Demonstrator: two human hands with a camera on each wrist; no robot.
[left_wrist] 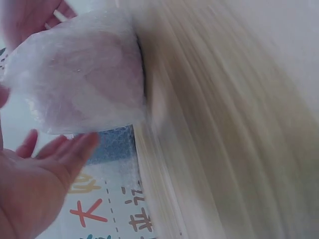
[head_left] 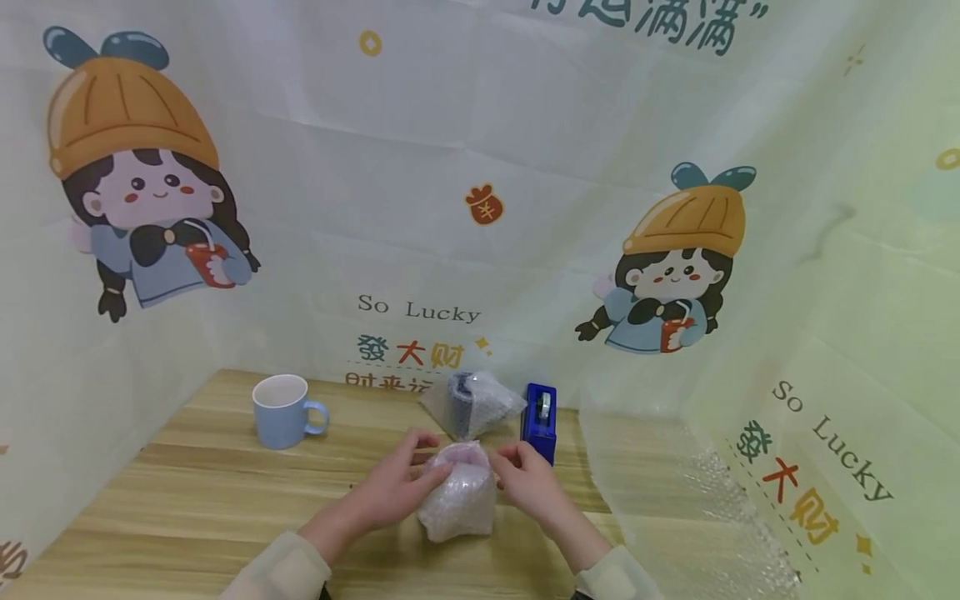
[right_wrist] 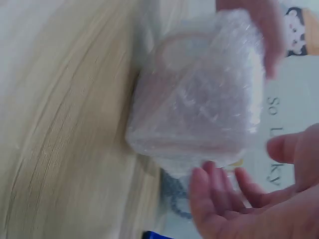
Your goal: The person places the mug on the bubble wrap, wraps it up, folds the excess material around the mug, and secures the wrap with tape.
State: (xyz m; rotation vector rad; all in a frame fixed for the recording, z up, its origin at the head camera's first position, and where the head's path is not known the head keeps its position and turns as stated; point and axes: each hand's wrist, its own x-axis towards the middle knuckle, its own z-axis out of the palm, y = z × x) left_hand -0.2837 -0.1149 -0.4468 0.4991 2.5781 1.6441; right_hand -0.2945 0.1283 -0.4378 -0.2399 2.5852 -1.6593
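Front wrapped mug (head_left: 457, 504): was soft pink, veiled by clear, whitish bubble wrap with a dimpled, glinting surface
Uncovered mug (head_left: 279, 421): was light blue outside and on its handle, white inside
Rear wrapped object (head_left: 461, 407): showed dark blue-grey through clear wrap
Tape dispenser (head_left: 533, 437): was deep blue, with a silvery roll
Loose bubble sheet (head_left: 667, 517): was clear, patterned with small bubbles
Tabletop (head_left: 187, 500): was pale yellow-brown with darker wood-grain streaks
Sleeves (head_left: 288, 567): were cream
Backdrop (head_left: 480, 108): was off-white, tinted greenish towards the right
Printed figures (head_left: 165, 258): had orange hats, blue clothes, black bows and red cups
Lettering (head_left: 411, 353): was teal, red, yellow, brown and dark grey
Money-bag emblem (head_left: 484, 207): was red with yellow
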